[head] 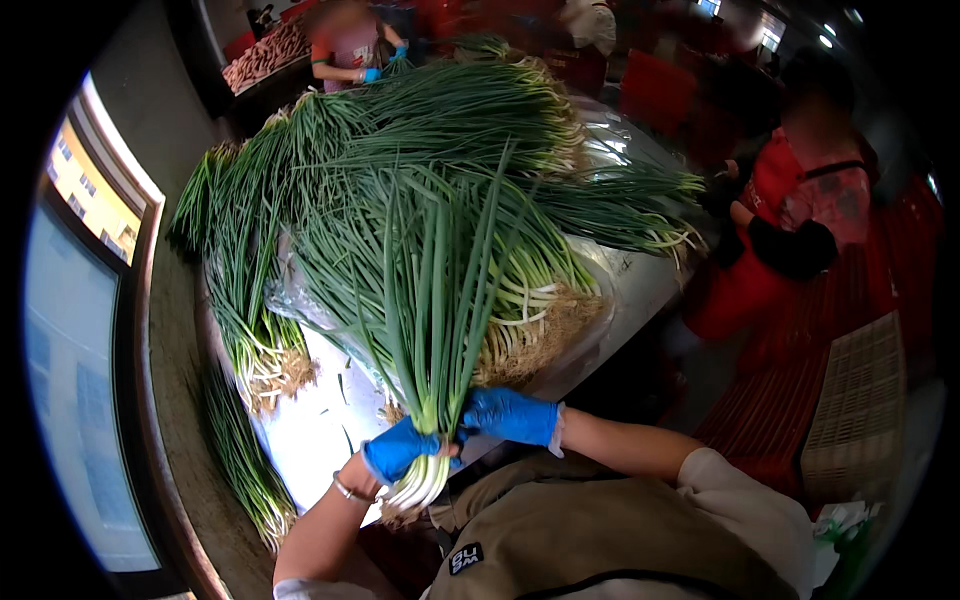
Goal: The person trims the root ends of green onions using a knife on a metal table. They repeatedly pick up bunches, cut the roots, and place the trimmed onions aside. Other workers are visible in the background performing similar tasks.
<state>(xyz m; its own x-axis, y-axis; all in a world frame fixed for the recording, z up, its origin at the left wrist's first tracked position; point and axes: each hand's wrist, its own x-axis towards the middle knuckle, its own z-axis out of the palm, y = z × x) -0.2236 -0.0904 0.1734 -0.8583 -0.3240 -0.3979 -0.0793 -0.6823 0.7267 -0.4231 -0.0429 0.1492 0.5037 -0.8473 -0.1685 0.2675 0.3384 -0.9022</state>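
Note:
A thick bunch of scallions (431,322) stands in front of me, its green leaves pointing away and its white stems and roots towards my body. Around the stems, just above the white ends, closes my left hand (401,450) in a blue glove. My right hand (511,417), gloved alike, grips the same bunch from its right side. Its fingertips are partly hidden at the stems, where a narrow band seems to circle them. Behind the bunch lies a pile of loose scallions (536,330), with its brown roots facing me on the right.
More scallions (465,112) are heaped across the metal table (622,281). Others lie beside a window (90,390) on the left. Across the table a person (352,56) in blue gloves handles scallions; another person (795,195) in red stands right. Stacked crates (855,397) stand near my right arm.

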